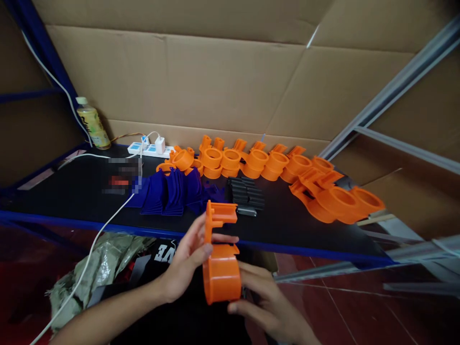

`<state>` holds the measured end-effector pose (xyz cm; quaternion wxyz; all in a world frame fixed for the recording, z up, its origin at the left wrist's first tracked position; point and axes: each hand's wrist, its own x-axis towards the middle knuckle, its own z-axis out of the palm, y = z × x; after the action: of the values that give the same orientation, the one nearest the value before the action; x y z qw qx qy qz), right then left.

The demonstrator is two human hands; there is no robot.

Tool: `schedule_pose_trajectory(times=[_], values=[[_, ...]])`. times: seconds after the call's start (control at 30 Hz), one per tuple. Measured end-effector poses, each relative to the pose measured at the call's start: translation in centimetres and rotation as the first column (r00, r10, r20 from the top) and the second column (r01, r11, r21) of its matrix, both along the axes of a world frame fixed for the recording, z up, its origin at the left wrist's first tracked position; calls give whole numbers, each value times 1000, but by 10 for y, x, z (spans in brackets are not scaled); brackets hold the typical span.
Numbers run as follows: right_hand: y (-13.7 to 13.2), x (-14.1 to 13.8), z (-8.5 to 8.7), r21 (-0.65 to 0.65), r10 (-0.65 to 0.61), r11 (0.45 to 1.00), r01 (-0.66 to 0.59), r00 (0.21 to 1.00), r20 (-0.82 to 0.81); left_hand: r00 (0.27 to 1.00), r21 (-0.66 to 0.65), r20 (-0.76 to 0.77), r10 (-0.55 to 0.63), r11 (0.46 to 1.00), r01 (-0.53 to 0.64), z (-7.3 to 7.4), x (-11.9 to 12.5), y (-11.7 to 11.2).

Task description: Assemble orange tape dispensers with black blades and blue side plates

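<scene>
An orange plastic part (222,275), with a wide ring at one end and a channel-shaped bracket at the other, is held in front of my body, just off the table's near edge. My left hand (187,258) grips its flat side between ring and bracket, thumb in front and fingers behind. On the ring's right side, my right hand (268,299) holds on with its fingers and thumb. Something small and dark shows between the right fingers, too hidden to name. Beyond the hands lie black ribbed pieces (246,194) and stacked dark blue flat pieces (172,191).
Several similar orange parts (257,160) stand stacked in a row along the back of the black table (280,223) and curve round to the right. A power strip (153,149) and a drink bottle (93,123) are at the back left. A white cable (97,237) hangs over the front edge.
</scene>
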<state>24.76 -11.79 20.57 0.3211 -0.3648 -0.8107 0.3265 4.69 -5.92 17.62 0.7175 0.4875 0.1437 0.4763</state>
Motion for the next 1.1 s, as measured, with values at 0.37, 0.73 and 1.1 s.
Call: schedule_pose_trajectory(times=[0.37,0.73,1.1], values=[[91,66,-10,490,-647,748,447,654,391,998,-353,-55,-20,936,0,2,-10,24],[103,66,-15,544,-668,741,394,525,528,994,-317,-72,-85,947,58,-3,-13,30],[100,60,6,248,-499,860,446,835,232,996,-285,-84,-35,958,10,-3,-11,28]])
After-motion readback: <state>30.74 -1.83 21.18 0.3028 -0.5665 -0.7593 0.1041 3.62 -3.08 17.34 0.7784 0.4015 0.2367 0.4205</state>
